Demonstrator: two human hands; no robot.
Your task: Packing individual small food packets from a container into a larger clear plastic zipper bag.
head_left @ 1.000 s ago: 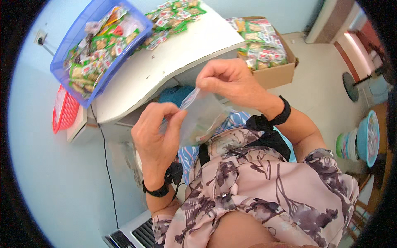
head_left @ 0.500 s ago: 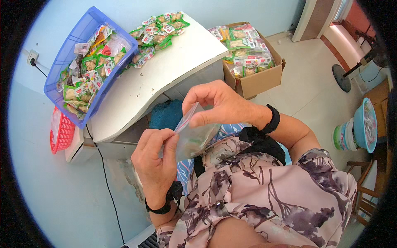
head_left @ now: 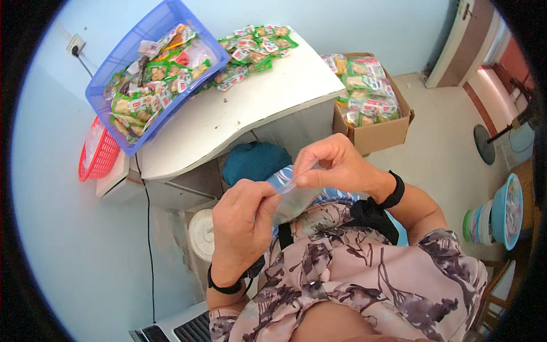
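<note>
Between my hands, above my lap, is a clear plastic zip bag (head_left: pixel 293 204). My left hand (head_left: pixel 244 219) pinches one upper corner with thumb and forefinger. On the other side, my right hand (head_left: pixel 333 166) is closed on the bag's top edge, thumb against the fingers. The bag's lower part hangs in front of my patterned clothing, and its contents cannot be made out. Beyond the hands stands a white table (head_left: pixel 250 108). A blue plastic basket (head_left: pixel 98 91) filled with small snack packets rests tilted at its left, beside a pile of green-edged packets (head_left: pixel 259 48).
A cardboard box (head_left: pixel 379 137) full of packets stands right of the table. A red basket (head_left: pixel 102 159) is at the left. Below the table are a teal rounded thing (head_left: pixel 256 161) and a white lidded bucket (head_left: pixel 202 233). A light-blue basin (head_left: pixel 501 214) sits far right.
My right hand has moved closer to my left along the bag's top edge, and its fingers are now pinched together. The whole view has shifted, so the table and baskets appear farther right.
</note>
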